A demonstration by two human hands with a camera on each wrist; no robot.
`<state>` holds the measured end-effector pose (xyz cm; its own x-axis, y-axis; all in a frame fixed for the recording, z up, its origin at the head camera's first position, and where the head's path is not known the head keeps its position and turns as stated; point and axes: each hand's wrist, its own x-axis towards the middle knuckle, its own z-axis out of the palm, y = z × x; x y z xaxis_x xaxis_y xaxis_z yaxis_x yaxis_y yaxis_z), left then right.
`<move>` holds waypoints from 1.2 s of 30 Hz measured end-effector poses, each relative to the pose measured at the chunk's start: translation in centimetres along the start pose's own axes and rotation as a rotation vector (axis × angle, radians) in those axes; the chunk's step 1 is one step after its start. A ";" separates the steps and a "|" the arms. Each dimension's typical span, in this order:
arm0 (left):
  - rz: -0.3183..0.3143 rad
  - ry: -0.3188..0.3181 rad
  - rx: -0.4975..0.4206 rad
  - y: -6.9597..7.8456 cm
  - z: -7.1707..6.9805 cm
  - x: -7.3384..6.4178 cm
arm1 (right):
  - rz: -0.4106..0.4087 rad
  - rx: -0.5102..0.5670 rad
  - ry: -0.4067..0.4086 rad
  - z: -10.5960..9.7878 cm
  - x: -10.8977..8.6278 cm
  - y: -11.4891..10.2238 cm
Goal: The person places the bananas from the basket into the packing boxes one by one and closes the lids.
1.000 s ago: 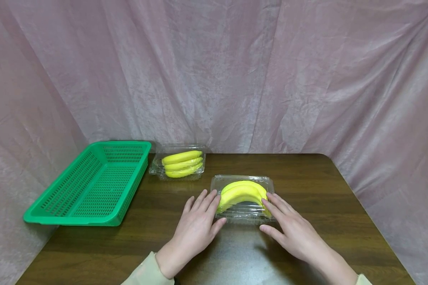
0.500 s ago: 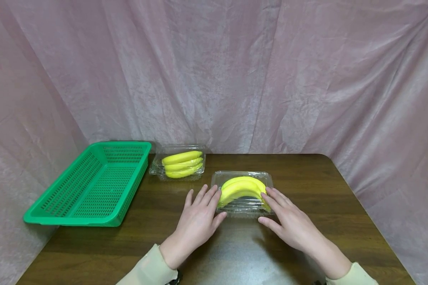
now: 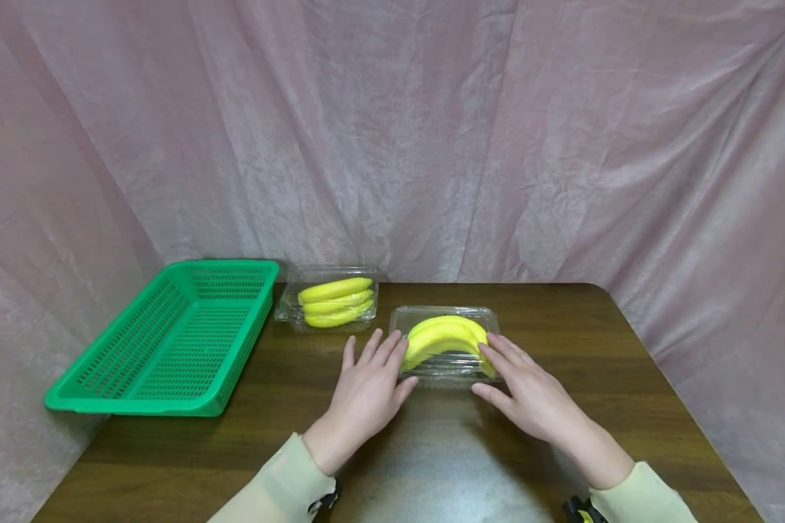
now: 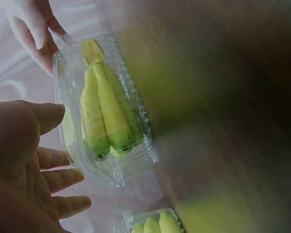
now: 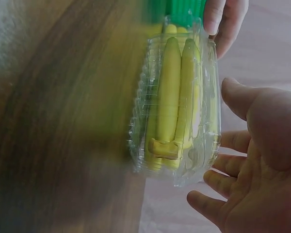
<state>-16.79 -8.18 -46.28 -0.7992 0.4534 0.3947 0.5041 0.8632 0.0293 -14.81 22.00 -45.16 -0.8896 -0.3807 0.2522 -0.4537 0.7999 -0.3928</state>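
Observation:
A clear plastic clamshell box (image 3: 450,369), closed over a bunch of yellow bananas (image 3: 441,341), lies flat on the brown wooden table (image 3: 556,312). My left hand (image 3: 368,388) is at the box's left end, and my right hand (image 3: 535,396) is at its right end. Both hands have their fingers stretched forward, fingertips right at the lid's edges, thumbs apart from the rest near the front corners. Green-tipped banana ends (image 4: 106,150) show through the plastic in the left wrist view. From the right wrist, the cut stem (image 5: 164,149) faces that hand.
A second clamshell box (image 3: 327,273) with several bananas stands at the back, left of the first one. Beside it, along the left table edge, is a green perforated basket (image 3: 131,407). Pink curtains (image 3: 432,145) hang behind the table's back edge.
The box of bananas has slid away from me toward the back of the table, both hands moving forward along with it. The second box and the green basket stay put.

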 end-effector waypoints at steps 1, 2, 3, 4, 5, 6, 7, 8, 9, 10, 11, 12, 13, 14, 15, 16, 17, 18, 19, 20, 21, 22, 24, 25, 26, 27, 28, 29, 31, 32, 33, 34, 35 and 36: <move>-0.001 0.000 0.001 -0.1 0.1 0.1 | 0.000 0.001 0.003 0.0 0.1 0.1; -0.003 -0.001 0.003 -0.1 0.2 0.3 | 0.000 0.001 0.006 0.0 0.3 0.1; -0.005 -0.003 0.004 -0.2 0.2 0.4 | 0.000 0.001 0.006 -0.1 0.4 0.1; -0.008 -0.004 0.006 -0.3 0.2 0.6 | 0.001 0.001 0.006 -0.1 0.6 0.2; -0.011 -0.005 0.006 -0.3 0.3 0.7 | 0.002 0.002 0.005 0.0 0.7 0.3; -0.015 -0.007 0.006 -0.4 0.4 0.9 | 0.003 0.002 0.004 0.0 0.9 0.3; -0.017 -0.010 0.006 -0.5 0.4 1.0 | 0.005 0.003 0.003 0.0 1.0 0.4; -0.020 -0.015 0.004 -0.6 0.4 1.2 | 0.006 0.002 0.002 0.0 1.1 0.5; -0.022 -0.020 0.003 -0.6 0.4 1.3 | 0.007 0.003 0.001 0.0 1.3 0.5; -0.024 -0.026 0.005 -0.7 0.4 1.4 | 0.008 0.002 0.001 0.0 1.4 0.6; -0.026 -0.032 0.006 -0.7 0.4 1.6 | 0.006 0.003 0.002 0.1 1.6 0.7; -0.028 -0.037 0.011 -0.8 0.4 1.7 | 0.004 0.002 0.003 0.1 1.8 0.7; -0.030 -0.041 0.015 -0.9 0.4 1.9 | 0.003 0.000 0.004 0.1 2.0 0.8; -0.031 -0.043 0.020 -0.9 0.4 2.1 | 0.003 -0.002 0.002 0.1 2.2 0.8; -0.034 -0.047 0.027 -1.0 0.4 2.2 | 0.002 -0.003 0.000 0.1 2.4 0.9; -0.037 -0.050 0.032 -1.1 0.4 2.4 | 0.002 -0.005 -0.003 0.1 2.6 0.9; -0.040 -0.052 0.038 -1.2 0.5 2.5 | 0.001 -0.005 -0.006 0.2 2.8 1.0; -0.044 -0.054 0.041 -1.2 0.5 2.7 | 0.002 -0.008 -0.010 0.2 3.0 1.1; -0.047 -0.058 0.044 -1.3 0.6 2.8 | 0.005 -0.009 -0.015 0.2 3.2 1.1; -0.050 -0.063 0.046 -1.4 0.6 3.0 | 0.005 -0.010 -0.019 0.3 3.4 1.2; -0.053 -0.068 0.047 -1.5 0.7 3.1 | 0.007 -0.010 -0.022 0.3 3.6 1.3; -0.056 -0.070 0.041 -1.6 0.7 3.3 | 0.009 -0.010 -0.024 0.3 3.8 1.4; -0.062 -0.081 0.033 -1.7 0.9 3.6 | 0.013 -0.010 -0.028 0.4 4.2 1.5; -0.065 -0.086 0.030 -1.8 0.9 3.8 | 0.012 -0.009 -0.028 0.4 4.5 1.5; -0.067 -0.090 0.027 -1.9 1.0 4.0 | 0.011 -0.010 -0.027 0.3 4.7 1.5; -0.069 -0.094 0.025 -2.0 1.1 4.2 | 0.012 -0.009 -0.027 0.3 4.9 1.5; -0.072 -0.098 0.023 -2.1 1.1 4.3 | 0.012 -0.008 -0.027 0.3 5.1 1.6; -0.075 -0.106 0.026 -2.2 1.2 4.5 | 0.012 -0.007 -0.027 0.3 5.2 1.6; -0.080 -0.114 0.026 -2.3 1.2 4.8 | 0.012 -0.010 -0.028 0.3 5.6 1.7; -0.083 -0.115 0.024 -2.4 1.3 4.9 | 0.014 -0.012 -0.030 0.3 5.7 1.7; -0.088 -0.119 0.022 -2.4 1.3 5.1 | 0.016 -0.013 -0.032 0.3 5.8 1.8; -0.092 -0.123 0.020 -2.5 1.4 5.2 | 0.018 -0.013 -0.034 0.3 6.0 1.8; -0.096 -0.127 0.021 -2.5 1.5 5.3 | 0.019 -0.015 -0.035 0.3 6.1 1.8; -0.098 -0.126 0.022 -2.6 1.5 5.5 | 0.020 -0.016 -0.037 0.3 6.2 1.8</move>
<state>-22.97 -7.59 -45.61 -0.8798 0.3895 0.2723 0.4151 0.9089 0.0410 -21.19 20.96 -44.59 -0.8999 -0.3814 0.2114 -0.4353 0.8146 -0.3833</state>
